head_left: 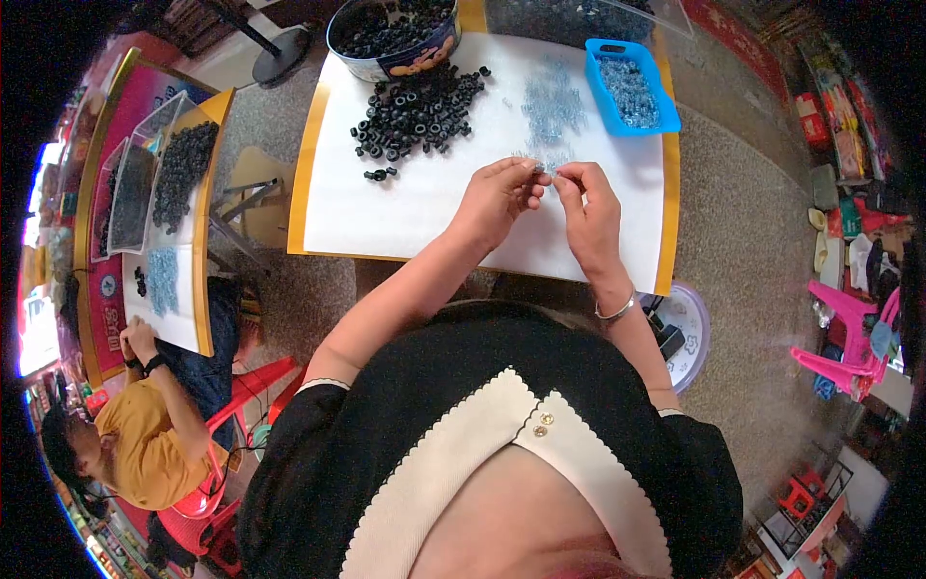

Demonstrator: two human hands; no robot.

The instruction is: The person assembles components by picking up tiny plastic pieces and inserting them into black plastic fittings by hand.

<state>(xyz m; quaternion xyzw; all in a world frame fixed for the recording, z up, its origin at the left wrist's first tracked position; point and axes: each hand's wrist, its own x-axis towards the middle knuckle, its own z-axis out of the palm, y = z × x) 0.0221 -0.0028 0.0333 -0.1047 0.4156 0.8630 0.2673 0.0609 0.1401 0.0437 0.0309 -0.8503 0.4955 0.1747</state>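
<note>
My left hand [497,203] and my right hand [590,210] meet above the white-topped table [386,217], fingers pinched close together. A tiny greyish piece shows at the left fingertips; its kind is too small to make out. What the right fingertips pinch is hidden. Just beyond the hands lies a loose spread of small, pale bluish pieces [552,101], perhaps wire-like. To their left is a pile of small black ring-shaped parts [415,114], with a few black parts [380,175] lying apart toward me.
A round tin [394,68] of black parts stands at the back left. At the right edge sits a blue plastic basket [596,92] with more bluish pieces. Further left, a person in a yellow top [149,439] works at another table [198,309]. A pink stool [849,328] stands right.
</note>
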